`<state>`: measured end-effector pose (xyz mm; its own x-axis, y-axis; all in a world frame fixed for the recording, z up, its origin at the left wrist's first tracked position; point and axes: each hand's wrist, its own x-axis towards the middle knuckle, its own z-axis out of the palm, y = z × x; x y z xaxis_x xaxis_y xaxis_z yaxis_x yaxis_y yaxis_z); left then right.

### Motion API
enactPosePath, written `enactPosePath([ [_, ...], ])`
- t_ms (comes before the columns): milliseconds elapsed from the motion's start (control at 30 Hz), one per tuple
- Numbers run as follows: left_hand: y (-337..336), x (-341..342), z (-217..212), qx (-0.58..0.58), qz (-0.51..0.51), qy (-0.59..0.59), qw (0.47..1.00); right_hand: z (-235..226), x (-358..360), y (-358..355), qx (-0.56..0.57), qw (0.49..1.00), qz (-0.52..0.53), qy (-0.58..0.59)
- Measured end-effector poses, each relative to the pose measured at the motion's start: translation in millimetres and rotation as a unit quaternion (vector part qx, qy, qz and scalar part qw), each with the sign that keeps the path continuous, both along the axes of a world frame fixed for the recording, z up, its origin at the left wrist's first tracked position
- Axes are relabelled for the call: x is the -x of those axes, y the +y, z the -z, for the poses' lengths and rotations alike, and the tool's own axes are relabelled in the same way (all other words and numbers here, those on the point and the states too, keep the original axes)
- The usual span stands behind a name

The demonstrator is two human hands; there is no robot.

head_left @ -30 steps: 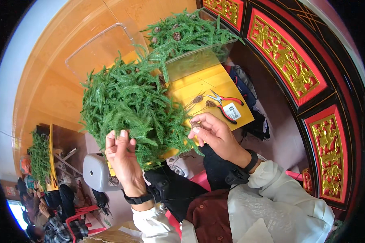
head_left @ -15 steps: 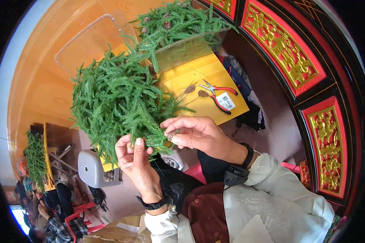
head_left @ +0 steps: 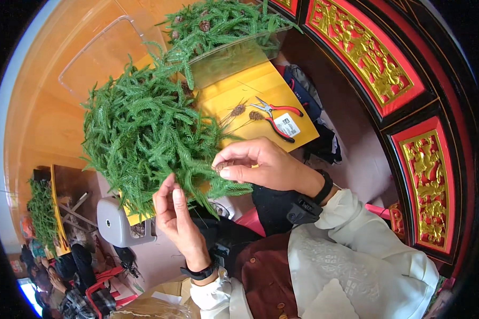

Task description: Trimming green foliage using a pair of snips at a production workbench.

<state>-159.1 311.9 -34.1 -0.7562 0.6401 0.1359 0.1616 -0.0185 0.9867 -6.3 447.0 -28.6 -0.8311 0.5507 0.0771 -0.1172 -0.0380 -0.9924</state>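
Right hand point(head_left: 271, 167) angled leftward, pinching pine cone point(head_left: 221, 166); left hand point(head_left: 182, 226) upright

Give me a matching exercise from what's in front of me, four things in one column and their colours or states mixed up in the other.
Things
1. Pliers
2. Stool
3. Right hand
4. Label

Colours or states
A. Grey
B. Mostly white
C. Holding a brown pine cone between thumb and fingers
D. Red, black and silver

Pairs: 1-D, 2-A, 3-C, 4-B
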Motion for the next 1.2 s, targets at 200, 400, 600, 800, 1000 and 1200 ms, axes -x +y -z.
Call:
enactPosePath([
  [200,-1,1,3,0.048,0.096,-0.034,0.994,-3,0,2,-0.084,0.994,-0.045,-0.061],
  [400,-2,0,12,0.002,0.047,-0.125,0.991,3,5,4,0.032,0.997,0.062,0.042],
  [600,-3,2,10,-0.004,0.025,-0.167,0.986,-2,4,4,0.082,0.99,0.097,0.056],
  [800,-4,4,7,-0.033,0.009,-0.195,0.98,-3,7,3,0.07,0.991,0.107,0.036],
  [1000,-5,1,8,-0.052,-0.024,-0.21,0.976,6,10,-3,0.108,0.988,0.108,0.036],
  [1200,-2,-13,11,-0.063,-0.002,-0.204,0.977,20,19,-15,0.131,0.99,-0.018,-0.042],
])
